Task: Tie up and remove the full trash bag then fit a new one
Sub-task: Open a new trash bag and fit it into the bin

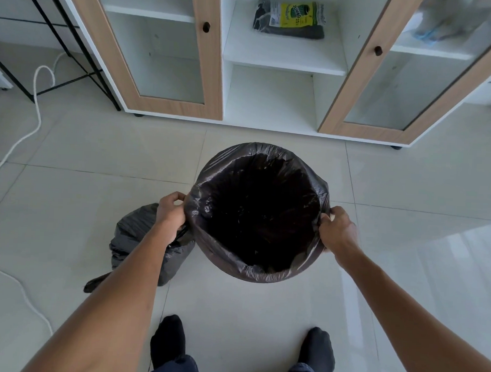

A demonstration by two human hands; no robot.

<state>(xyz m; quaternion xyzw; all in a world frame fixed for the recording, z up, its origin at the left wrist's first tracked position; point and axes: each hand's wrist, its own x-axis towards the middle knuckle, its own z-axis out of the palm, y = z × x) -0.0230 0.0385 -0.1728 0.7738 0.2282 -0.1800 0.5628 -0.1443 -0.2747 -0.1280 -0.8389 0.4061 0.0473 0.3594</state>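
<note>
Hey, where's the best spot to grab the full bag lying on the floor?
On the full bag, probably the narrow tail poking out at its near end: it looks thin enough to close a hand round. Come from the near left; the bin crowds its far right.

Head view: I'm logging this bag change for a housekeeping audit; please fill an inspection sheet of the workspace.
Surface: pale tiled floor, no spill seen.
Job's things: new liner open over the bin, which is hidden; full bag on the floor left of it; bag pack on the cabinet shelf.
Clutter: blurred items behind the right glass door.
Hands: left hand and right hand each grip the liner's rim, opposite sides.
Cables: white cable trailing across the floor at left.
Surroundings: white cabinet with wood-framed glass doors; black metal frame.
</note>
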